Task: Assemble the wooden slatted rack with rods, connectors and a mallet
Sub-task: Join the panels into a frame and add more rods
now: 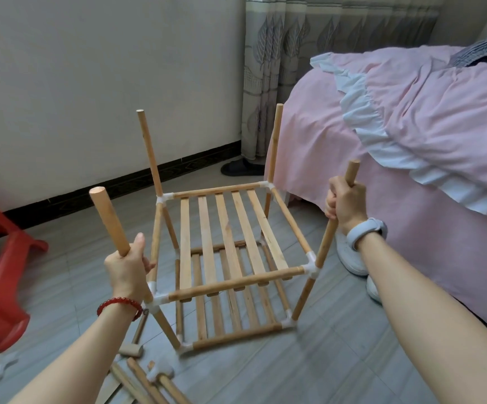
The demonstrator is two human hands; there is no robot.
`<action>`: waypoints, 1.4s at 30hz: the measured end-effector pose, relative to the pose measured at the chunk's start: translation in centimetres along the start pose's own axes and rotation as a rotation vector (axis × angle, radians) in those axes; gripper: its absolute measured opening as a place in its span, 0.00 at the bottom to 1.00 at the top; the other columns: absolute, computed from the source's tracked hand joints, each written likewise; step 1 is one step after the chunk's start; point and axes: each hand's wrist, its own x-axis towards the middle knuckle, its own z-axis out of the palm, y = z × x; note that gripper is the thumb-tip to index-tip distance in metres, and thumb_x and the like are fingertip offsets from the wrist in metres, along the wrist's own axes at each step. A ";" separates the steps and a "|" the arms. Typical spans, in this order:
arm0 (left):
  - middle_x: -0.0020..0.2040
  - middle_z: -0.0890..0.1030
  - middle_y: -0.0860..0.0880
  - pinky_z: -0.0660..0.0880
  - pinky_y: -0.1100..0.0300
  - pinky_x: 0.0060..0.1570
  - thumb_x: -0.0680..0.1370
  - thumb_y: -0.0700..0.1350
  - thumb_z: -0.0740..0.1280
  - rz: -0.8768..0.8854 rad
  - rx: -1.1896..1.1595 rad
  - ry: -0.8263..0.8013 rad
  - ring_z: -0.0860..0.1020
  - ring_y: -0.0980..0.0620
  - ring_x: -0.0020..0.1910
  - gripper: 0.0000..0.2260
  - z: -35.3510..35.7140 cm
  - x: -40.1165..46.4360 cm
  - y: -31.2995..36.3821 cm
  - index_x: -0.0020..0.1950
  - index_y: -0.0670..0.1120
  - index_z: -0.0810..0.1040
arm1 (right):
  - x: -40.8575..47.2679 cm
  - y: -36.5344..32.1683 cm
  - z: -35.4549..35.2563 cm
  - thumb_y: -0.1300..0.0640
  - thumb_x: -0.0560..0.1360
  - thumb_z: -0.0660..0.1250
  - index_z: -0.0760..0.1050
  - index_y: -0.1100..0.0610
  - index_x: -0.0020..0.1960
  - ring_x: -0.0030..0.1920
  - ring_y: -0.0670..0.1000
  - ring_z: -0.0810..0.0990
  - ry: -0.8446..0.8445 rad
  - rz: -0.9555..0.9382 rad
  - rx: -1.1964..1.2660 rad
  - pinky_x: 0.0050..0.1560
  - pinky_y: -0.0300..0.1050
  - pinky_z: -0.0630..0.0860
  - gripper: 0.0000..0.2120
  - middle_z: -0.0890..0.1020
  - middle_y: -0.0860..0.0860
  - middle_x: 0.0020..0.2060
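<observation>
A two-tier wooden slatted rack (230, 237) stands on the floor in front of me, its rods joined by white connectors (309, 265). Upright rods rise from the upper shelf's corners. My left hand (127, 269) grips the near-left upright rod (109, 221) at its lower part. My right hand (344, 204) grips the near-right upright rod (353, 172) close to its top. The two far uprights (149, 150) stand free. A small wooden mallet (136, 342) lies on the floor under my left forearm.
Loose rods with a white connector (154, 377) lie at the bottom centre. A red plastic stool (0, 287) is at the left, another connector (2, 370) near it. A pink-covered bed (411, 141) fills the right; white shoes (350, 258) and a dark slipper (242, 167) sit beside it.
</observation>
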 end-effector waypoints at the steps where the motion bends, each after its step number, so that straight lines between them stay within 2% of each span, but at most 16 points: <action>1: 0.25 0.67 0.49 0.73 0.57 0.34 0.80 0.44 0.62 0.003 -0.013 0.014 0.67 0.51 0.27 0.19 0.0 0.4 -0.1 0.29 0.44 0.66 | 0.0 0.2 -0.2 0.65 0.71 0.56 0.57 0.54 0.25 0.17 0.46 0.57 0.011 -0.012 0.030 0.23 0.35 0.55 0.18 0.60 0.46 0.16; 5: 0.22 0.68 0.51 0.74 0.59 0.32 0.80 0.44 0.62 0.035 -0.015 0.025 0.68 0.52 0.26 0.20 0.4 1.1 -0.1 0.29 0.44 0.66 | -0.5 0.6 0.3 0.63 0.68 0.56 0.58 0.53 0.22 0.18 0.46 0.58 0.053 -0.091 0.045 0.22 0.34 0.57 0.18 0.61 0.45 0.16; 9: 0.18 0.67 0.56 0.74 0.61 0.31 0.80 0.43 0.62 0.025 0.005 -0.011 0.69 0.57 0.22 0.20 -0.3 1.1 -0.6 0.28 0.44 0.67 | -1.6 0.4 -0.2 0.61 0.66 0.56 0.58 0.49 0.20 0.18 0.45 0.57 -0.047 -0.088 0.049 0.22 0.34 0.56 0.18 0.60 0.45 0.16; 12: 0.21 0.69 0.51 0.76 0.60 0.32 0.80 0.42 0.61 0.077 0.054 -0.028 0.69 0.58 0.21 0.20 -0.4 0.7 -0.9 0.28 0.43 0.67 | -2.1 0.8 0.0 0.61 0.67 0.56 0.58 0.51 0.21 0.18 0.45 0.57 -0.017 -0.109 0.049 0.22 0.34 0.57 0.17 0.60 0.45 0.16; 15: 0.27 0.68 0.46 0.76 0.66 0.28 0.81 0.42 0.61 0.088 0.066 -0.009 0.70 0.60 0.20 0.18 0.3 0.3 -0.6 0.30 0.43 0.68 | -2.3 1.4 0.4 0.61 0.67 0.56 0.60 0.52 0.19 0.18 0.45 0.59 0.069 -0.126 0.019 0.23 0.34 0.58 0.18 0.62 0.44 0.15; 17: 0.27 0.67 0.46 0.75 0.64 0.31 0.81 0.43 0.61 0.040 0.084 -0.030 0.70 0.59 0.23 0.18 0.5 0.2 -0.5 0.31 0.43 0.68 | -2.4 1.8 0.1 0.61 0.67 0.56 0.60 0.52 0.21 0.18 0.45 0.59 0.103 -0.116 0.015 0.22 0.34 0.58 0.16 0.62 0.45 0.15; 21: 0.29 0.69 0.47 0.71 0.55 0.47 0.81 0.49 0.59 -0.112 0.100 -0.082 0.70 0.51 0.31 0.19 -0.2 0.5 -0.1 0.31 0.44 0.68 | -2.4 1.5 0.1 0.61 0.69 0.56 0.60 0.58 0.25 0.19 0.46 0.63 0.131 -0.075 -0.096 0.25 0.40 0.66 0.14 0.64 0.45 0.16; 23: 0.33 0.72 0.47 0.68 0.53 0.52 0.81 0.51 0.58 -0.172 0.156 -0.147 0.73 0.51 0.36 0.18 -1.1 0.7 0.0 0.35 0.44 0.70 | -3.4 1.4 0.5 0.62 0.72 0.57 0.65 0.59 0.29 0.24 0.49 0.66 0.150 0.013 -0.173 0.33 0.45 0.70 0.13 0.67 0.50 0.22; 25: 0.41 0.75 0.46 0.68 0.54 0.51 0.81 0.51 0.59 -0.198 0.289 -0.287 0.73 0.52 0.41 0.13 -2.7 0.0 -0.9 0.43 0.43 0.72 | -4.6 2.1 0.4 0.60 0.75 0.58 0.71 0.63 0.43 0.33 0.54 0.71 0.145 0.152 -0.343 0.40 0.48 0.69 0.07 0.73 0.55 0.32; 26: 0.48 0.76 0.45 0.70 0.54 0.52 0.81 0.51 0.60 -0.191 0.394 -0.355 0.74 0.51 0.46 0.11 -3.7 -0.6 -2.0 0.48 0.43 0.72 | -5.2 2.4 0.2 0.58 0.75 0.59 0.71 0.65 0.52 0.39 0.58 0.74 0.127 0.246 -0.485 0.44 0.49 0.71 0.11 0.75 0.57 0.40; 28: 0.66 0.71 0.43 0.67 0.49 0.63 0.78 0.53 0.65 -0.182 0.563 -0.446 0.70 0.45 0.64 0.21 -5.3 -1.4 -3.6 0.66 0.43 0.68 | -6.3 2.6 -0.2 0.55 0.76 0.61 0.66 0.66 0.63 0.53 0.61 0.76 0.007 0.463 -0.767 0.51 0.47 0.73 0.21 0.75 0.61 0.54; 29: 0.72 0.65 0.43 0.64 0.48 0.67 0.77 0.53 0.67 -0.210 0.583 -0.470 0.65 0.44 0.70 0.28 -5.9 -1.6 -3.7 0.72 0.43 0.63 | -7.0 2.5 -0.2 0.55 0.77 0.61 0.65 0.66 0.67 0.53 0.59 0.77 -0.110 0.536 -0.832 0.48 0.41 0.74 0.22 0.75 0.60 0.54; 30: 0.74 0.61 0.42 0.62 0.48 0.68 0.76 0.53 0.68 -0.224 0.592 -0.491 0.62 0.44 0.72 0.32 -6.2 -1.4 -3.3 0.74 0.42 0.59 | -7.6 2.2 0.1 0.56 0.78 0.60 0.64 0.65 0.69 0.47 0.54 0.77 -0.234 0.575 -0.852 0.41 0.36 0.73 0.22 0.76 0.57 0.49; 32: 0.75 0.61 0.42 0.61 0.50 0.69 0.78 0.51 0.66 -0.231 0.659 -0.541 0.62 0.44 0.73 0.31 -7.0 -0.8 -2.5 0.75 0.40 0.58 | -9.1 1.8 1.0 0.56 0.80 0.57 0.65 0.63 0.70 0.37 0.48 0.73 -0.428 0.597 -0.925 0.30 0.35 0.69 0.20 0.74 0.53 0.40; 36: 0.73 0.65 0.41 0.62 0.53 0.68 0.80 0.48 0.63 -0.239 0.807 -0.506 0.64 0.44 0.71 0.25 -12.2 -0.5 -2.6 0.73 0.39 0.62 | -13.5 3.5 5.2 0.50 0.81 0.55 0.67 0.57 0.69 0.51 0.51 0.78 -0.742 0.652 -0.909 0.51 0.48 0.76 0.19 0.79 0.51 0.51; 42: 0.65 0.74 0.39 0.68 0.57 0.59 0.81 0.46 0.61 -0.339 0.816 -0.368 0.73 0.43 0.63 0.18 -22.2 0.4 -6.2 0.67 0.38 0.70 | -21.0 5.9 15.6 0.51 0.81 0.56 0.71 0.56 0.64 0.45 0.47 0.79 -1.123 0.547 -0.860 0.43 0.39 0.75 0.15 0.80 0.51 0.51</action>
